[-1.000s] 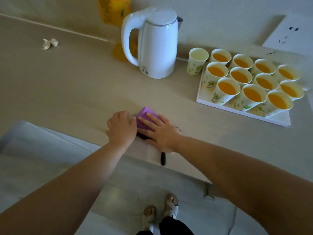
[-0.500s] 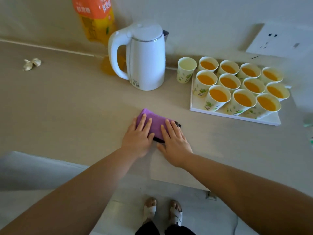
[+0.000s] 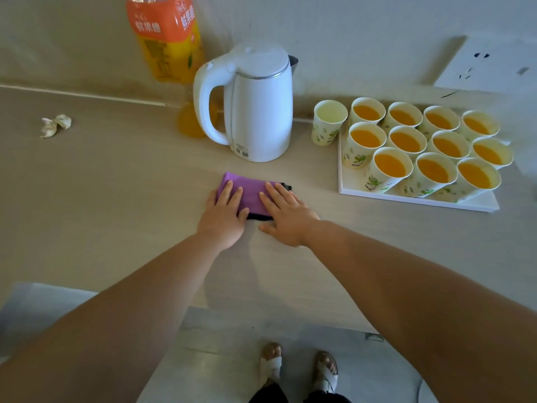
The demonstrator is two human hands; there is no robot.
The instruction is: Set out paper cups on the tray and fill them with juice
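A white tray point(image 3: 476, 203) at the right holds several leaf-printed paper cups point(image 3: 392, 167) filled with orange juice. One more paper cup point(image 3: 328, 123) stands on the table just left of the tray, with no orange juice in it. The orange juice bottle point(image 3: 168, 45) stands behind the kettle at the wall. A folded purple cloth point(image 3: 250, 193) lies mid-table. My left hand point(image 3: 223, 216) and my right hand point(image 3: 286, 215) both press flat on it with straight fingers.
A white electric kettle point(image 3: 255, 106) stands between the bottle and the cups. Crumpled paper scraps point(image 3: 55, 125) lie at the far left. A wall socket point(image 3: 491, 65) sits above the tray. The table's front edge runs just above my sandalled feet point(image 3: 299, 370).
My hands have pushed the purple cloth away from the table's front edge toward the kettle. My left hand went from curled beside the cloth to flat on it.
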